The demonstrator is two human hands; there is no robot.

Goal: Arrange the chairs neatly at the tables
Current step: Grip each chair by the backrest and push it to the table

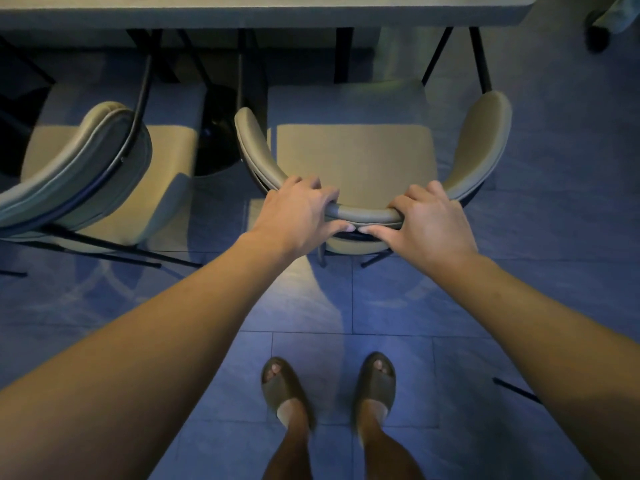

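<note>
Both hands' grip [362, 216] — chair backrest [363, 214]

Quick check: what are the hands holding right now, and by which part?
Both hands grip one chair by the top of its curved backrest: left hand and right hand sit side by side at its middle, fingers over the rim, thumbs underneath.

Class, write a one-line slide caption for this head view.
Both hands grip the curved backrest of a beige chair facing the table.
</note>
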